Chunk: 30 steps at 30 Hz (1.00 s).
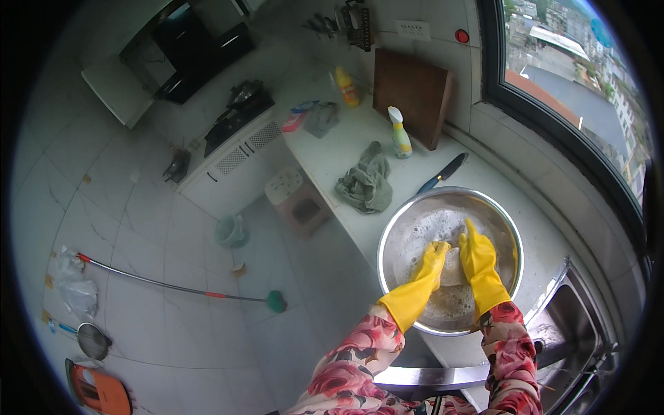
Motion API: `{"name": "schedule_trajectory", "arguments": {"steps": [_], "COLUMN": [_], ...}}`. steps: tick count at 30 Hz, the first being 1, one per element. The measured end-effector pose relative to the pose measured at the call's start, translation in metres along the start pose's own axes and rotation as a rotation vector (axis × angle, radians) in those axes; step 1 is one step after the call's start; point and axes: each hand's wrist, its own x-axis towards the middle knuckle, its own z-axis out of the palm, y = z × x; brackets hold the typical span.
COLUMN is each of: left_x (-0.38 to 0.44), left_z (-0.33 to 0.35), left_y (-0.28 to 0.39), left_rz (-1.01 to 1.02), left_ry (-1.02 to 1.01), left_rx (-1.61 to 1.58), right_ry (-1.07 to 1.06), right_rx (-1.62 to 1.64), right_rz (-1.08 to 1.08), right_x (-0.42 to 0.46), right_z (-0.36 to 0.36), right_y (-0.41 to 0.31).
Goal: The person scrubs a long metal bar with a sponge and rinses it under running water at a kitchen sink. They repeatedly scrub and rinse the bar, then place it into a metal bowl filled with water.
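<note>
Both of my hands wear yellow rubber gloves and are inside a large stainless steel basin [386,259] of sudsy water. My left hand [434,257] is closed on the left edge of a pale, rounded object [453,268], whose kind I cannot tell. On the object's right side lies my right hand [476,251], its fingers pointing away from me and partly hiding it. White foam [433,225] floats beyond the hands, and brownish water with bubbles shows nearer to me. Just beyond the rim, a knife [446,171] with a dark blade and a blue handle rests on the counter.
A grey-green cloth [367,179] lies left of the basin. Behind it stand a spray bottle [399,134], a brown wooden board [410,96] and a yellow bottle [346,87]. A steel sink [563,321] is at the right, below the window. A stool [298,202] stands on the floor.
</note>
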Motion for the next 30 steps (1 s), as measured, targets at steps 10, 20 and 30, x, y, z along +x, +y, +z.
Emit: {"name": "schedule_trajectory", "arguments": {"steps": [10,20,30], "left_x": [-0.061,-0.019,-0.069], "left_z": [0.0,0.018,0.029], "left_y": [0.057,0.009,0.049], "left_rz": [-0.251,-0.264,-0.045], "left_ry": [-0.051,-0.09,0.0], "left_rx": [-0.082,-0.097,0.079], "right_ry": [-0.287,0.055,-0.01], "right_rx": [0.581,0.495,-0.075], "right_rz": [0.421,0.229,0.209], "right_x": [-0.035,-0.04,-0.01], "right_z": [-0.065,-0.019,-0.018], "right_y": [-0.152,-0.075,-0.006]}}
